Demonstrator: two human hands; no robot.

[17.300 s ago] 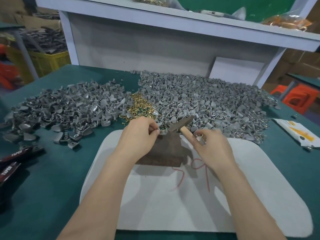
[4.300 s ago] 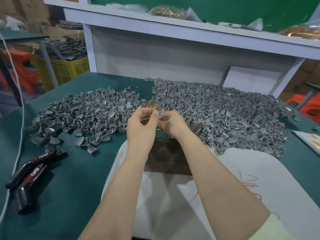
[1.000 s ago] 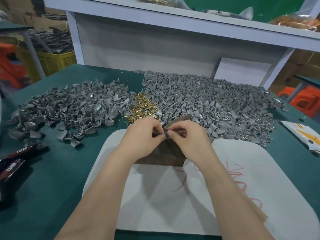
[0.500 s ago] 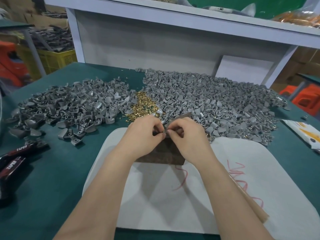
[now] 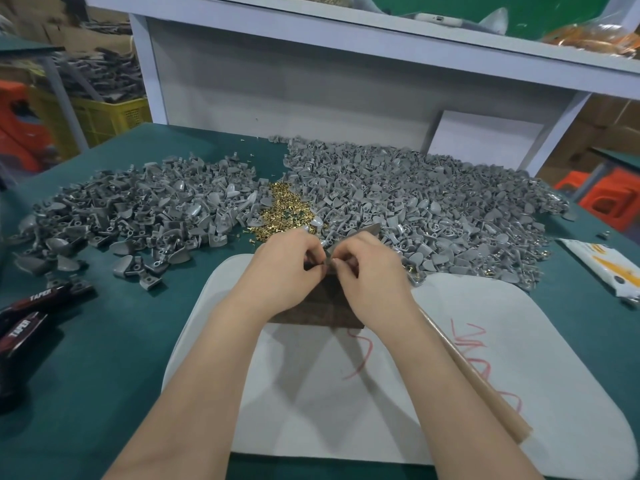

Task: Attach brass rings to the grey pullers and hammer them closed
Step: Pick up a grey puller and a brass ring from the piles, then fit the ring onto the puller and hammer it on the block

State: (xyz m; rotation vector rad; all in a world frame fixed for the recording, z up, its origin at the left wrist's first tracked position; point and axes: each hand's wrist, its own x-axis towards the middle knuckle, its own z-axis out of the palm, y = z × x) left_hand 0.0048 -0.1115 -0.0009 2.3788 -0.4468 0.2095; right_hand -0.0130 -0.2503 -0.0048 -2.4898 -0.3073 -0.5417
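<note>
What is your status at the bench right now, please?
Left hand and right hand both pinch one grey puller, above dark block. Hammer handle runs beneath right wrist.

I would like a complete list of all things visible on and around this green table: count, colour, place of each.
table: one, green, under everything.
left puller heap: one, grey, table's far left.
right puller heap: one, grey, far right.
brass rings: one small heap, gold, between those heaps.
pad: one, white, red scribbles, near edge.
block: one, dark brown, on pad, under hands.
hammer: one, wooden handle, under right forearm.
TAPER handles: two, black-red, left edge.
packet: one, white-orange, right edge.
crate: one, yellow, behind table, left.
shelf: one, white, above back.
held puller: one, grey, between both hands.
left hand: pinches held puller.
right hand: pinches held puller.
</note>
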